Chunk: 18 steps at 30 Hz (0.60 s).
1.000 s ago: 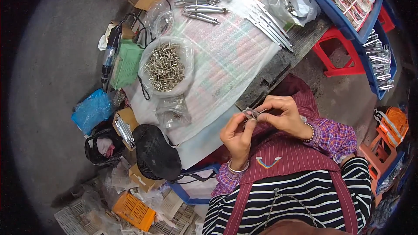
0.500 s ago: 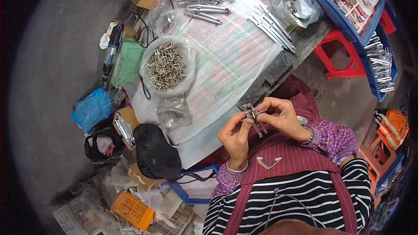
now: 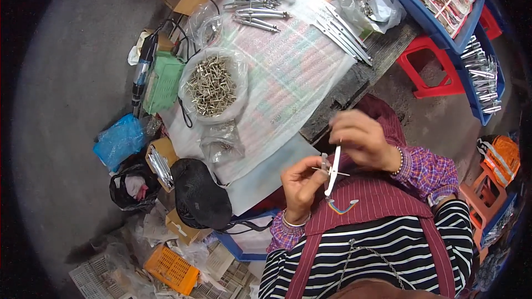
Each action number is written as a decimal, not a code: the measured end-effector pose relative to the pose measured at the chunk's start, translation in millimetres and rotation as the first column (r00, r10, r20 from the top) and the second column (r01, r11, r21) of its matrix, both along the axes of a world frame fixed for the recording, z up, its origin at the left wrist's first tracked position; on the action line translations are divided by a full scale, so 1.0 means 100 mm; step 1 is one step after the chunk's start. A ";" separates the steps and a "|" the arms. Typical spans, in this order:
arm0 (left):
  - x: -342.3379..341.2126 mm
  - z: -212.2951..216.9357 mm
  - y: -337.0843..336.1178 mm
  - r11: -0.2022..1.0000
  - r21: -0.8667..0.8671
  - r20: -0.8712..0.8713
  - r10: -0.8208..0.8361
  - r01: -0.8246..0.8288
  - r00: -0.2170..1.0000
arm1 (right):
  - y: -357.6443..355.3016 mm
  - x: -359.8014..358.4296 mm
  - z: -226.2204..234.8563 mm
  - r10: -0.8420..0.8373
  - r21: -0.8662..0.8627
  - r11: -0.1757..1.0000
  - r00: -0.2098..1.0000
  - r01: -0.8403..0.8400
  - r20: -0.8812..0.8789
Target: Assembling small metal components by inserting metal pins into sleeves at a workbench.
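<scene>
In front of the maroon apron (image 3: 366, 205), my left hand (image 3: 301, 187) pinches a small metal part (image 3: 324, 160) with a thin pin (image 3: 342, 174) running crosswise through it. A bright, flat metal strip (image 3: 333, 176) stands across that pin, its lower end over the apron. My right hand (image 3: 361, 139), slightly blurred, has its fingers curled at the strip's upper end. Fingers hide much of the part in my left hand. Left of my hands, on the sheet-covered table (image 3: 288, 86), sits a plastic-lined bowl (image 3: 242, 86) full of small metal pins (image 3: 211, 87).
Metal strips (image 3: 341, 33) and piled strip assemblies (image 3: 260, 14) lie at the table's far side. Blue trays (image 3: 468, 39) and a red stool (image 3: 407, 69) stand right. A black cap (image 3: 200, 194), a green box (image 3: 163, 80) and a power tool (image 3: 143, 66) are left.
My right hand has lifted away from the left one and now holds the strip's upper end. The strip, dull and low before, now stands out bright. My left hand keeps its pinch.
</scene>
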State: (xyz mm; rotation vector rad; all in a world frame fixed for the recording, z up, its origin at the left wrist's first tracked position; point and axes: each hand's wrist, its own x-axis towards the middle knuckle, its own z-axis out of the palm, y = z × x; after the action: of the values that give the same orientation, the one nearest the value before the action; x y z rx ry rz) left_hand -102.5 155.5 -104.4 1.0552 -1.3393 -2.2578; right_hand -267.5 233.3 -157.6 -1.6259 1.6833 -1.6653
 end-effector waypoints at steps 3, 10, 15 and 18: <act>0.06 -0.11 0.04 0.978 -0.203 -0.001 -0.059 0.058 0.998 | -0.13 -0.11 0.26 -0.185 0.003 0.982 0.968 0.187 0.171; 0.05 -0.30 0.03 0.805 -0.589 0.054 0.126 -0.071 0.991 | -0.02 0.13 0.35 0.097 0.193 0.954 0.844 -0.231 0.528; 0.03 -0.35 0.04 0.819 -0.542 0.044 0.251 -0.188 0.967 | 0.11 0.34 0.14 0.042 0.221 0.890 0.554 -0.399 0.831; 0.01 -0.36 0.06 0.855 -0.455 0.004 0.282 -0.249 0.960 | 0.13 0.40 0.06 0.024 0.251 0.896 0.604 -0.367 0.797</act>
State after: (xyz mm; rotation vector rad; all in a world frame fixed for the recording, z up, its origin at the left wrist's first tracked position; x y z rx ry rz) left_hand -101.3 161.1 -140.6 1.0756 -1.5373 -1.6140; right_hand -227.6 246.0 -151.6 -0.6662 1.1883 -1.4543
